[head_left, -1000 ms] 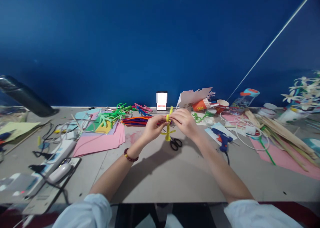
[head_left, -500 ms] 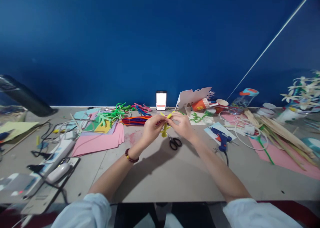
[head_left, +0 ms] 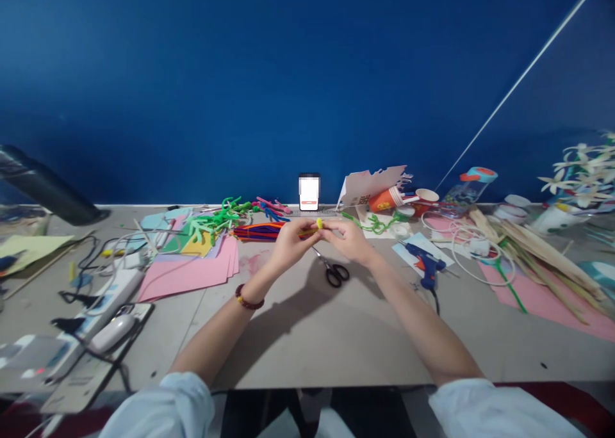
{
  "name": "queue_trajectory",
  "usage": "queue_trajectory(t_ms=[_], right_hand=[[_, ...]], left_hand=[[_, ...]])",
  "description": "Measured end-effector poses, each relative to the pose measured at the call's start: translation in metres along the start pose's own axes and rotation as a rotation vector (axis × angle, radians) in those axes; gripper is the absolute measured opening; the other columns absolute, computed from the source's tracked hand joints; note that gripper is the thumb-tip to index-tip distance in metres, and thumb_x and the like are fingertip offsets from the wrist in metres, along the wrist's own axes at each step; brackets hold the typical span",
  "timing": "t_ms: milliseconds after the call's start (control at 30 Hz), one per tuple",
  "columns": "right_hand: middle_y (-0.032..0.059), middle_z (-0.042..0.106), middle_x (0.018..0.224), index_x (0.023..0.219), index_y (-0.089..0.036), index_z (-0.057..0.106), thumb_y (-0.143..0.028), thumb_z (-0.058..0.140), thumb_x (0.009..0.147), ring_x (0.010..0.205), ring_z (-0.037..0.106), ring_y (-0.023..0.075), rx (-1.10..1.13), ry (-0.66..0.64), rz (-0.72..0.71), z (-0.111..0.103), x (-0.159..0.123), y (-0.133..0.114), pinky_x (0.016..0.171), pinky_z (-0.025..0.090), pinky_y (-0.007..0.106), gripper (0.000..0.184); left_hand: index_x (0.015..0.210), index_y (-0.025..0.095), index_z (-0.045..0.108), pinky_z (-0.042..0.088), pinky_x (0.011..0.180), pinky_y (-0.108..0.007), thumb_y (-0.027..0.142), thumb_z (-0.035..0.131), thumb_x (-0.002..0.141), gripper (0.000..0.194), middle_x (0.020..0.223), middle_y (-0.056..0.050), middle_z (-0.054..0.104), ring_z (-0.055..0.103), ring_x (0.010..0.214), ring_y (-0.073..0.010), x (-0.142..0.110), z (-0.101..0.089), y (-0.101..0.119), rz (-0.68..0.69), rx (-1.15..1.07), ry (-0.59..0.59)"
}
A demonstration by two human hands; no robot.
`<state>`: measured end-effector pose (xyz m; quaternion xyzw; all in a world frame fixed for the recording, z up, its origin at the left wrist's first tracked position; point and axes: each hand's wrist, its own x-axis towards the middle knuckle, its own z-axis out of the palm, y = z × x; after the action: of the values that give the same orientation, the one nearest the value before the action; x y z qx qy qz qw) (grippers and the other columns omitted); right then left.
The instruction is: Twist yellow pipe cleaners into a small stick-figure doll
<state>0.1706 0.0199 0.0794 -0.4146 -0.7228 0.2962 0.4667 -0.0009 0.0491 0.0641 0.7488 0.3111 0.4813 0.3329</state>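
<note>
Both my hands meet above the grey table (head_left: 307,335), a little past its middle. My left hand (head_left: 292,242) and my right hand (head_left: 350,239) are closed on a yellow pipe cleaner (head_left: 318,224), pinching it between the fingertips. Only a short yellow piece shows between the two hands. Black-handled scissors (head_left: 333,271) lie on the table just below the hands. A bundle of orange and purple pipe cleaners (head_left: 262,232) lies just left of my left hand. A bead bracelet sits on my left wrist.
Pink paper sheets (head_left: 192,271) and green pipe-cleaner shapes (head_left: 216,219) lie at left, with a power strip and cables (head_left: 108,294). A phone (head_left: 309,193) stands against the blue wall. A blue glue gun (head_left: 423,263), paper cups (head_left: 391,200) and paper flowers (head_left: 583,175) are at right.
The yellow pipe cleaner hung down below the hands with side arms showing; now it lies nearly hidden between the fingertips. Both hands have risen slightly and moved away from me.
</note>
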Motion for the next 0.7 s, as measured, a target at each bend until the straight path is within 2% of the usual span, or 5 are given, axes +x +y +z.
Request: queue_trajectory(t_ms=[233, 367, 500, 600, 700], right_hand=[[0.0032, 0.073, 0.093, 0.103, -0.025, 0.061, -0.035, 0.071, 0.076, 0.09, 0.07, 0.0204, 0.403, -0.042, 0.228, 0.002, 0.003, 0.012, 0.082, 0.056, 0.037, 0.03], [-0.0007, 0.071, 0.084, 0.105, -0.027, 0.054, -0.031, 0.072, 0.076, 0.082, 0.07, 0.0175, 0.474, -0.066, 0.323, -0.002, 0.003, 0.008, 0.078, 0.057, 0.033, 0.034], [-0.0015, 0.071, 0.084, 0.106, -0.026, 0.053, -0.027, 0.073, 0.074, 0.081, 0.07, 0.0157, 0.526, -0.081, 0.392, -0.005, 0.003, 0.006, 0.083, 0.056, 0.034, 0.037], [0.0009, 0.072, 0.086, 0.107, -0.025, 0.057, -0.026, 0.075, 0.072, 0.084, 0.07, 0.0175, 0.503, -0.085, 0.447, -0.005, 0.003, 0.009, 0.086, 0.056, 0.038, 0.039], [0.0041, 0.073, 0.093, 0.104, -0.022, 0.066, -0.03, 0.074, 0.074, 0.092, 0.069, 0.0197, 0.454, -0.121, 0.416, -0.003, 0.003, 0.012, 0.092, 0.053, 0.04, 0.032]], left_hand=[[0.093, 0.014, 0.07, 0.056, 0.076, -0.031, 0.038, 0.067, 0.08, 0.028, 0.094, -0.011, 0.073, 0.068, 0.085, -0.0207, 0.002, -0.004, 0.008, -0.202, -0.162, -0.088], [0.092, 0.017, 0.073, 0.055, 0.072, -0.03, 0.036, 0.068, 0.08, 0.024, 0.09, -0.008, 0.07, 0.067, 0.082, -0.0188, 0.001, -0.003, 0.005, -0.112, -0.054, -0.015], [0.089, 0.02, 0.074, 0.051, 0.064, -0.026, 0.03, 0.067, 0.081, 0.015, 0.079, -0.004, 0.067, 0.063, 0.073, -0.0153, -0.001, -0.002, 0.005, -0.042, 0.057, 0.035], [0.083, 0.02, 0.074, 0.049, 0.062, -0.025, 0.026, 0.068, 0.08, 0.01, 0.076, -0.004, 0.067, 0.061, 0.07, -0.0147, -0.001, -0.002, 0.005, -0.002, 0.093, 0.061], [0.082, 0.02, 0.074, 0.048, 0.062, -0.026, 0.025, 0.068, 0.08, 0.008, 0.075, -0.004, 0.067, 0.061, 0.071, -0.0154, 0.0, -0.002, 0.005, 0.036, 0.099, 0.08]])
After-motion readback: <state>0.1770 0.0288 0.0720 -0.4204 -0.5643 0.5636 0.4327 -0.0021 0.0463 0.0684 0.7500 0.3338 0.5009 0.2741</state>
